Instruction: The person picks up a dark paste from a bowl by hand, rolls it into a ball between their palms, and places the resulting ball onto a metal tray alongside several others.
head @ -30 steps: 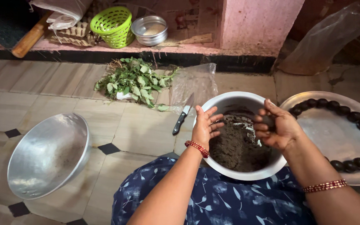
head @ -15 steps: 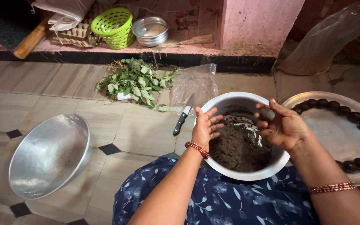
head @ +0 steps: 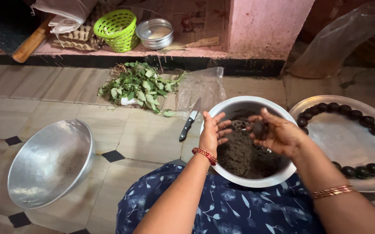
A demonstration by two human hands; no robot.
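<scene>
step: shaping dark ball | R hand grip curled round ball, over steel bowl of dark mix | L hand grip spread, empty | next, judged: ball needs spot on tray w/ other balls

1. Worn on the head; looks steeply down and forward over the lap.
2. Sits close above the steel bowl, held low and centre.
3. Reaches as far as the raised ledge along the top.
4. Stands alone; shares nothing with any second view.
</scene>
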